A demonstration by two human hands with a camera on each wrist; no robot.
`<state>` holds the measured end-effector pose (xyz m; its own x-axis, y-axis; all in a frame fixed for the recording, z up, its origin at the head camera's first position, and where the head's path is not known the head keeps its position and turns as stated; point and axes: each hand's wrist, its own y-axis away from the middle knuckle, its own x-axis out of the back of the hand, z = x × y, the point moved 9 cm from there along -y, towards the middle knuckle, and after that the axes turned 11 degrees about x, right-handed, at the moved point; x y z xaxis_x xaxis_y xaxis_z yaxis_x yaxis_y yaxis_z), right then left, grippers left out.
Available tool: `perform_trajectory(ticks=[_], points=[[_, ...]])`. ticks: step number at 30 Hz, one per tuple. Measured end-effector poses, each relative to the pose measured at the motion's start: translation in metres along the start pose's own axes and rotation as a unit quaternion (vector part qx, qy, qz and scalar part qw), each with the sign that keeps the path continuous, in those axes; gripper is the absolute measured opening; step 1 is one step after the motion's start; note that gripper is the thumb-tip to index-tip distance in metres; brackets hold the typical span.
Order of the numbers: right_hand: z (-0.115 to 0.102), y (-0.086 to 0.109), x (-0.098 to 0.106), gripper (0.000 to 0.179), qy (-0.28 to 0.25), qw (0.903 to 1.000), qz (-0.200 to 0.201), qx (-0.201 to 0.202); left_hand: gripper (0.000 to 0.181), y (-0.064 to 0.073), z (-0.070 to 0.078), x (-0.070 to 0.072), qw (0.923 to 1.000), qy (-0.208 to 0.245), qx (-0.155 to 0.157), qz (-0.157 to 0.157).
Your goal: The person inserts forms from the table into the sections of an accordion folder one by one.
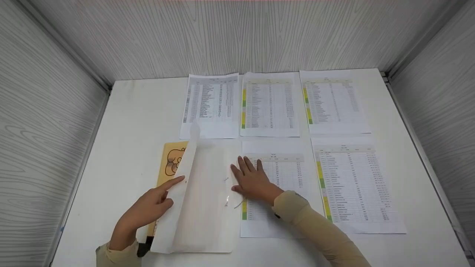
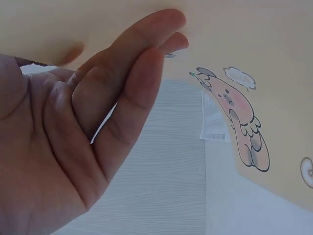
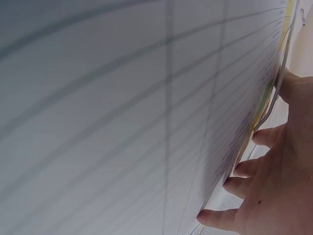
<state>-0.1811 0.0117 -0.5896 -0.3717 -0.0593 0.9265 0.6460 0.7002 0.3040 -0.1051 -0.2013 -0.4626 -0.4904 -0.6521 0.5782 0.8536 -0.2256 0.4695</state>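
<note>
A folder (image 1: 207,222) lies with its white inside showing, and its left flap stands partly raised. Yellow board with a cartoon drawing (image 1: 174,161) shows left of the flap. My left hand (image 1: 148,205) touches the flap with an outstretched index finger. The left wrist view shows that hand's fingers (image 2: 142,98) against a cream cover with cartoon animals (image 2: 239,122). My right hand (image 1: 254,180) rests with fingers spread where the folder's right side meets a printed sheet (image 1: 278,226). Thin fastener prongs (image 1: 226,202) stick up beside it.
Three printed sheets line the back of the white table (image 1: 130,111): a grey one (image 1: 211,129), a middle one (image 1: 271,131) and a right one (image 1: 337,128). Another printed sheet (image 1: 356,185) lies at the front right. Wood-patterned panels (image 1: 237,37) enclose the table.
</note>
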Motion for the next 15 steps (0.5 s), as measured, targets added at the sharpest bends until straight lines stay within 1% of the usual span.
perform_trajectory(ticks=[2, 5, 8, 12, 15], points=[[0.000, 0.000, 0.000, 0.077, -0.003, 1.0000, 0.000, 0.001, 0.055, 0.002, 0.000, -0.001, 1.0000, 0.000, -0.010, 0.000], [0.000, 0.000, -0.001, 0.077, -0.007, 1.0000, -0.001, -0.001, 0.059, 0.003, -0.002, -0.002, 0.9998, -0.004, -0.019, -0.001], [0.001, -0.001, -0.001, 0.077, -0.008, 0.9999, -0.005, -0.004, 0.064, 0.003, -0.006, -0.002, 0.9999, -0.003, -0.004, -0.011], [0.001, -0.001, -0.001, 0.077, -0.012, 0.9998, -0.009, -0.010, 0.073, 0.004, -0.010, -0.004, 0.9988, 0.010, 0.026, -0.041], [0.001, -0.001, -0.003, 0.078, -0.014, 0.9997, -0.014, -0.013, 0.078, 0.005, -0.014, -0.006, 0.9977, 0.023, 0.028, -0.057]])
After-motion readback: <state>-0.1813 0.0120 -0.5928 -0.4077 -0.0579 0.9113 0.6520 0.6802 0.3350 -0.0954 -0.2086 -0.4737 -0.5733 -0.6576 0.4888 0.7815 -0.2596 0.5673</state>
